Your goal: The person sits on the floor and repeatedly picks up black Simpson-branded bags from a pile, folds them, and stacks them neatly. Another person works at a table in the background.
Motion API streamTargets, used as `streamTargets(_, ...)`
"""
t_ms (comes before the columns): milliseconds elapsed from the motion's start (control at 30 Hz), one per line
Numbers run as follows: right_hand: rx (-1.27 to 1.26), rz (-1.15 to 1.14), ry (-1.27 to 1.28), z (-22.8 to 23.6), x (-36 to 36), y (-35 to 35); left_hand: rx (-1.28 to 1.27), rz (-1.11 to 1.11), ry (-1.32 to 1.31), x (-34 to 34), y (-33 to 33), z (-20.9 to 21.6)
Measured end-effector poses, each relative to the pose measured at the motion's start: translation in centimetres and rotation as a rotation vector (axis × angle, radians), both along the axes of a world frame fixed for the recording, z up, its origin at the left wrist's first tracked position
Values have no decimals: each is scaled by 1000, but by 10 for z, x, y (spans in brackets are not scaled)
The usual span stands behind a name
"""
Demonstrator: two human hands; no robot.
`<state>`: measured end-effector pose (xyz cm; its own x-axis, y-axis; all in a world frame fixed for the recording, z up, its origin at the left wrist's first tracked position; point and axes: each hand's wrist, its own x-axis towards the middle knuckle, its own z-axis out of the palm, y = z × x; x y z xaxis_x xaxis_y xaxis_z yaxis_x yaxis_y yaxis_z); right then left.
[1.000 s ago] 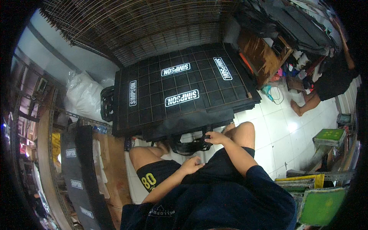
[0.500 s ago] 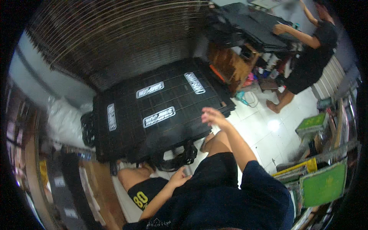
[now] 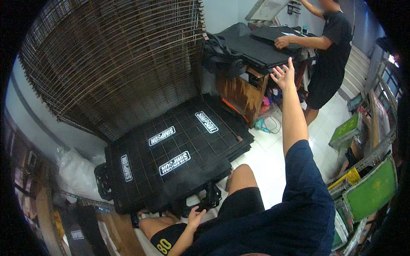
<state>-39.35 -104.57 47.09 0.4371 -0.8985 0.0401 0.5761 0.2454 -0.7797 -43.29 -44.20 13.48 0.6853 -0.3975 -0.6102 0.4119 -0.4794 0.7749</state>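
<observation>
My right hand (image 3: pixel 283 76) is raised on an outstretched arm, fingers spread and holding nothing. In the picture it lies at the front edge of a stack of black sheets (image 3: pixel 256 49) on a wooden table; whether it touches them I cannot tell. Low by my lap is my left hand (image 3: pixel 195 218), its thumb and fingers apart, nothing plainly held. Just beyond it hang black straps (image 3: pixel 210 197). In front of me, black panels with white printed labels (image 3: pixel 174 163) lie on a low pile, with a thin wire rack (image 3: pixel 141 150) over them.
Many wire racks (image 3: pixel 119 64) stand tilted up behind the pile. Beyond the wooden table (image 3: pixel 235 91), a person in black (image 3: pixel 335 47) reaches over the sheets and lifts a framed screen (image 3: pixel 267 9). Green-faced frames (image 3: pixel 370 187) lean at right. A white plastic bundle (image 3: pixel 77 170) sits at left.
My right hand has swung up and away from over the pile toward the table, its fingers spreading. My left hand has dropped slightly nearer my lap. The view has shifted upward and right.
</observation>
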Motion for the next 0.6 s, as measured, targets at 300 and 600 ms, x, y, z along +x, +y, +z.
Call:
streamTargets(300, 140, 111, -341, 20, -10, -14, 52, 1, -33, 2, 5, 0)
streamTargets(600, -137, 82, -411, 37, -36, -24, -6, -64, 16, 36, -31, 48)
